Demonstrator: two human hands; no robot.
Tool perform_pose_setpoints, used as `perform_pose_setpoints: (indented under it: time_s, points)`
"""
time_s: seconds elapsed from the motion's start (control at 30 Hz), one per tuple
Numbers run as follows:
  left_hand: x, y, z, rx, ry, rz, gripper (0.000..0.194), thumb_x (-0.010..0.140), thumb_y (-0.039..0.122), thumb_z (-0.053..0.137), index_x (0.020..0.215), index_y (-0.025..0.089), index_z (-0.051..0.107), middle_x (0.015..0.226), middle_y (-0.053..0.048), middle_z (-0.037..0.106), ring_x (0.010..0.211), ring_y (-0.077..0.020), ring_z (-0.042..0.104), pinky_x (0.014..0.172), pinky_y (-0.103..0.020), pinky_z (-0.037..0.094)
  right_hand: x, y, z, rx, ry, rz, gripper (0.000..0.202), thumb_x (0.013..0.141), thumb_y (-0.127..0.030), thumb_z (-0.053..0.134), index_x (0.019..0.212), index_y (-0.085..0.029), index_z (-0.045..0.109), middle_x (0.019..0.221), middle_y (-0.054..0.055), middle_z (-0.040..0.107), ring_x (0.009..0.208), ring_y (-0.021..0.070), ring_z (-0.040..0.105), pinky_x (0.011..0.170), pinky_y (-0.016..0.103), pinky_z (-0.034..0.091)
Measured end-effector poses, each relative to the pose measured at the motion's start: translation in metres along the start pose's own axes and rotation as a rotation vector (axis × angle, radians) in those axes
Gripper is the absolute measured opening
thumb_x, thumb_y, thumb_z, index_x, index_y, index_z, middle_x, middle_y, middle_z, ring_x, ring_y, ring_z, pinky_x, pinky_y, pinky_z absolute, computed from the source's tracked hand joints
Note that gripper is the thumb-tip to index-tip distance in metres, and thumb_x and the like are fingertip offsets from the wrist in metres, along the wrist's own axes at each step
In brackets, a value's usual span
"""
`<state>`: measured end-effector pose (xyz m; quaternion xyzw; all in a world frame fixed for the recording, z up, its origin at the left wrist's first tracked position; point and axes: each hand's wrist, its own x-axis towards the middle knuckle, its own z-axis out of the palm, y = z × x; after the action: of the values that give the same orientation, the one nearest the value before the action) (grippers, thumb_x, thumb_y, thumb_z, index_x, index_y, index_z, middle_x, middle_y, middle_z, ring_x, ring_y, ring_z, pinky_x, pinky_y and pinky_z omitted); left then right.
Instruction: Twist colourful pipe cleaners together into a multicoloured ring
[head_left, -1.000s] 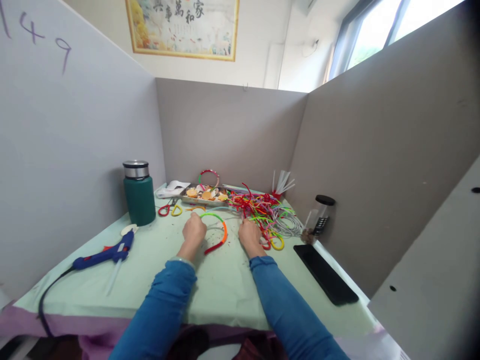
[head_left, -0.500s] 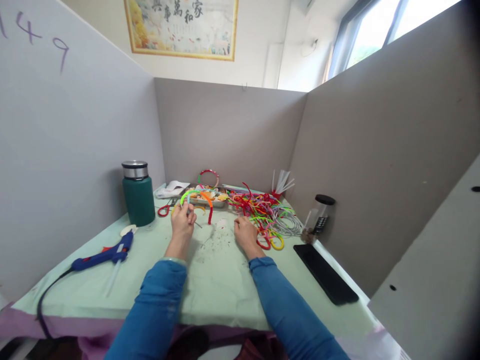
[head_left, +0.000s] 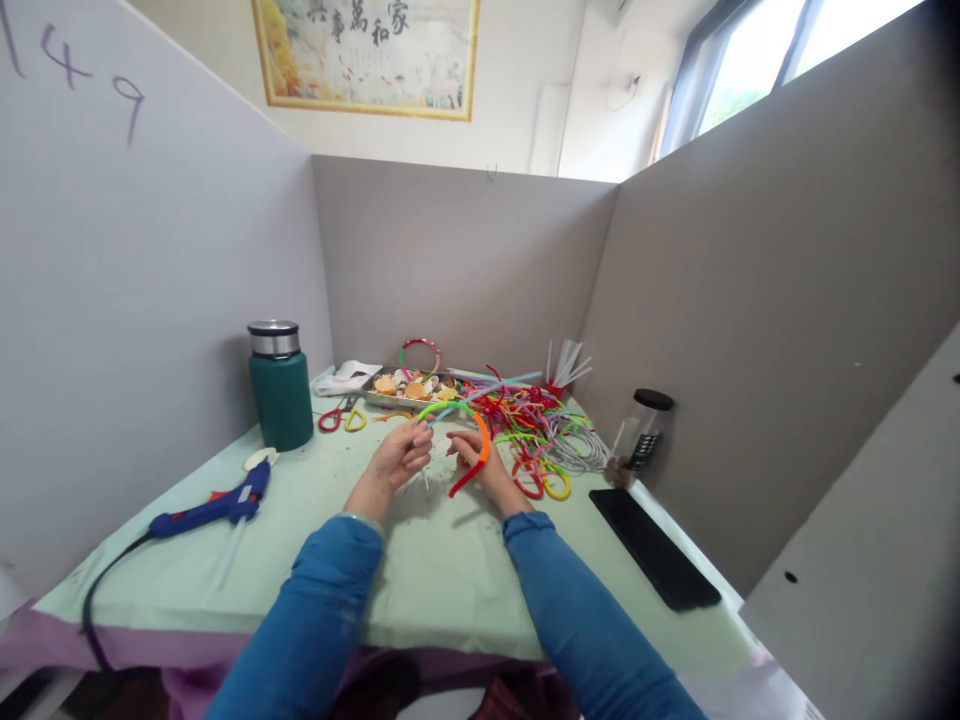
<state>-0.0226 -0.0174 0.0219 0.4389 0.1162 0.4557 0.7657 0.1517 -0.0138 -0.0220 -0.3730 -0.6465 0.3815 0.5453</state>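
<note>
My left hand [head_left: 397,455] is closed on one end of a headband [head_left: 484,430], a curved strip covered in green, orange and red pipe cleaner. From the same grip a light blue pipe cleaner [head_left: 510,381] sticks out to the upper right. The headband's red end hangs free over the table. Behind that arc is my right hand [head_left: 491,475], its fingers slightly apart and pointing toward the left hand. The arc partly covers it, and nothing shows in its fingers.
A tray [head_left: 367,396] of shells and a finished hoop [head_left: 420,345] stand at the back. Tangled pipe cleaners [head_left: 525,415] lie right of them. A green flask [head_left: 279,400] and blue glue gun [head_left: 210,510] are at left; scissors [head_left: 355,420], a jar [head_left: 641,430] and phone [head_left: 652,550] lie around.
My left hand has moved right and turned the headband, bringing its arc in front of my right hand. The blue pipe cleaner now points to the upper right. My right hand has shifted slightly.
</note>
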Motion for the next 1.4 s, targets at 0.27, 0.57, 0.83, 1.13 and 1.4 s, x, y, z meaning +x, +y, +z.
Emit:
perform_pose_setpoints:
  time_s: [0.27, 0.57, 0.83, 1.13, 1.4]
  points:
    - [0.012, -0.020, -0.009, 0.215, 0.050, -0.211, 0.009, 0.079, 0.020, 0.054, 0.082, 0.014, 0.048, 0.053, 0.007, 0.040, 0.030, 0.0012, 0.017, 0.029, -0.012, 0.014, -0.001, -0.008, 0.004, 0.122, -0.067, -0.005, 0.027, 0.075, -0.043, 0.055, 0.083, -0.019, 0.062, 0.060, -0.002, 0.049, 0.046, 0.0083, 0.038, 0.043, 0.022, 0.028]
    - [0.013, -0.023, -0.005, 0.295, 0.184, -0.167, 0.019, 0.074, 0.026, 0.062, 0.083, 0.013, 0.051, 0.079, -0.002, 0.054, 0.040, 0.0001, 0.036, 0.031, -0.012, 0.020, -0.003, -0.004, -0.002, 0.093, 0.154, 0.019, 0.030, 0.074, -0.047, 0.051, 0.067, -0.018, 0.052, 0.053, -0.003, 0.045, 0.048, 0.0093, 0.039, 0.045, 0.022, 0.030]
    - [0.018, -0.027, -0.016, 0.452, 0.318, -0.167, 0.018, 0.072, 0.026, 0.062, 0.073, 0.011, 0.053, 0.059, 0.002, 0.049, 0.034, 0.0004, 0.025, 0.030, -0.014, 0.012, 0.003, 0.000, -0.009, 0.081, 0.283, 0.058, 0.033, 0.073, -0.050, 0.049, 0.065, -0.018, 0.047, 0.060, -0.001, 0.052, 0.052, 0.0096, 0.043, 0.048, 0.021, 0.034]
    - [0.014, -0.021, -0.008, 0.392, 0.312, -0.255, 0.025, 0.064, 0.004, 0.062, 0.088, 0.009, 0.060, 0.077, -0.007, 0.061, 0.043, -0.0020, 0.041, 0.033, -0.013, 0.022, 0.001, -0.003, -0.014, 0.055, 0.309, -0.002, 0.030, 0.075, -0.046, 0.050, 0.066, -0.018, 0.047, 0.056, -0.004, 0.046, 0.050, 0.0091, 0.040, 0.048, 0.022, 0.032]
    - [0.017, -0.030, -0.015, 0.619, 0.345, -0.274, 0.013, 0.072, 0.021, 0.059, 0.075, 0.008, 0.058, 0.065, -0.006, 0.061, 0.032, -0.0017, 0.032, 0.031, -0.017, 0.016, 0.002, -0.006, -0.013, -0.110, 0.206, -0.073, 0.030, 0.075, -0.045, 0.049, 0.062, -0.017, 0.048, 0.060, -0.002, 0.046, 0.056, 0.0104, 0.041, 0.053, 0.022, 0.034]
